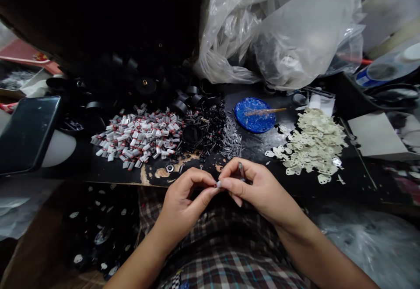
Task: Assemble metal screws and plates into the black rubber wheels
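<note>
Fingertips of both hands meet at the table's front edge around a small white cylindrical part (218, 185) with a bit of red on it. My left hand (188, 195) pinches its left end between thumb and forefinger. From the other side, my right hand (254, 188) grips it with thumb and forefinger. A thin metal piece (242, 171) sticks up between the right hand's fingers; its lower part is hidden. Beyond the hands lie a heap of white parts with red rings (141, 135), small grey slivers (231, 138) and black screws and springs (210, 125).
A blue round lid (255, 114) carries a wooden stick. To its right is a pile of pale flat plates (315, 142). A phone (29, 131) stands at the left. Plastic bags (278, 30) and black round cases (146, 85) fill the back.
</note>
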The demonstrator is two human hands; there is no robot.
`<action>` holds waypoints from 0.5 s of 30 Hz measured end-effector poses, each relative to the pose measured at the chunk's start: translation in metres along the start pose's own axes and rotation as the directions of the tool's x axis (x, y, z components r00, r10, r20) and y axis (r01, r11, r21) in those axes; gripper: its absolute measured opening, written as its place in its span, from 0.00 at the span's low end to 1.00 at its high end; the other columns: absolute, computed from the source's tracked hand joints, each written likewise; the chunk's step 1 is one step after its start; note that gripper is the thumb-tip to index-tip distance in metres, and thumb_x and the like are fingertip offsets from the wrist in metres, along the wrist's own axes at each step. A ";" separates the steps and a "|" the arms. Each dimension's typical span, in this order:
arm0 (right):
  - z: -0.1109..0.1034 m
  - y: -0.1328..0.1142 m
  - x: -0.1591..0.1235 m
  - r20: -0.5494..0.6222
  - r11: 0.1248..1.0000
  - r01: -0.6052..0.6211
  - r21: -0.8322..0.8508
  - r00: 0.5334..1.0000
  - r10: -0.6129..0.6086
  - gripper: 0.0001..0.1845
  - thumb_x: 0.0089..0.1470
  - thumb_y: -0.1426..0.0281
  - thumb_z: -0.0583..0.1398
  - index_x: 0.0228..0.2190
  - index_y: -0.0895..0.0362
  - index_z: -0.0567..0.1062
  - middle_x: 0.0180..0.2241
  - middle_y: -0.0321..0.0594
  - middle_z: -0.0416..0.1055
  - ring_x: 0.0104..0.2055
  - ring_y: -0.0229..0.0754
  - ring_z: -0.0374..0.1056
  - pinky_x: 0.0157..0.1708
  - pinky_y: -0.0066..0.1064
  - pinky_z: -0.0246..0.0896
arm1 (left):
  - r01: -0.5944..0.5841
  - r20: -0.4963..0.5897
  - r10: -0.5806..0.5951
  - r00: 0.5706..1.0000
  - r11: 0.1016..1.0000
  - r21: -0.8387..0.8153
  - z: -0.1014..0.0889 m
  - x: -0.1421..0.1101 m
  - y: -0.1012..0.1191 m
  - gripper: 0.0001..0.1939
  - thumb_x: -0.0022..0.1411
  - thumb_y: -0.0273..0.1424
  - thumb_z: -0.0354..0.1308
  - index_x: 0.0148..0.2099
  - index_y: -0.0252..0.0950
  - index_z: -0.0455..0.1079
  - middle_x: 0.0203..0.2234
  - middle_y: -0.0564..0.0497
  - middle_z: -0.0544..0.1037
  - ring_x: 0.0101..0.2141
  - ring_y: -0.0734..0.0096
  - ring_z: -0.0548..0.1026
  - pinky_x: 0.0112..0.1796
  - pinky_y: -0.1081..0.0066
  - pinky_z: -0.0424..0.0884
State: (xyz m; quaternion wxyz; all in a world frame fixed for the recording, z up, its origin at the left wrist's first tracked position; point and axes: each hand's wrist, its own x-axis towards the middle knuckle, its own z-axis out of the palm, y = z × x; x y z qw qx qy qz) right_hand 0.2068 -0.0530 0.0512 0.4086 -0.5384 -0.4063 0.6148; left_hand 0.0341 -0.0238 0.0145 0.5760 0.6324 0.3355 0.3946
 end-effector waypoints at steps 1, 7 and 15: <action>0.000 0.000 0.000 0.000 1.000 0.000 -0.007 1.000 0.000 0.11 0.52 0.63 0.63 0.28 0.57 0.71 0.19 0.28 0.63 0.18 0.28 0.57 0.20 0.22 0.52 | 0.000 0.009 0.000 1.000 1.000 -0.004 0.000 0.000 0.000 0.06 0.59 0.25 0.59 0.37 0.41 0.70 0.30 0.55 0.74 0.33 0.74 0.72 0.35 0.76 0.68; -0.003 -0.003 -0.002 0.046 0.999 -0.022 -0.038 0.999 0.024 0.12 0.51 0.62 0.64 0.27 0.58 0.71 0.19 0.28 0.64 0.19 0.28 0.58 0.20 0.22 0.52 | 0.204 0.120 -0.185 0.975 0.964 -0.170 -0.002 0.003 0.004 0.04 0.55 0.27 0.63 0.32 0.40 0.71 0.28 0.56 0.75 0.30 0.76 0.72 0.34 0.77 0.68; -0.006 -0.006 -0.003 0.151 0.998 -0.039 -0.041 0.988 0.045 0.11 0.50 0.65 0.65 0.27 0.58 0.72 0.20 0.28 0.64 0.19 0.27 0.59 0.19 0.20 0.53 | 0.385 0.229 -0.328 0.917 0.877 -0.286 -0.002 -0.001 0.009 0.07 0.50 0.27 0.67 0.28 0.38 0.71 0.24 0.58 0.75 0.27 0.80 0.70 0.31 0.80 0.66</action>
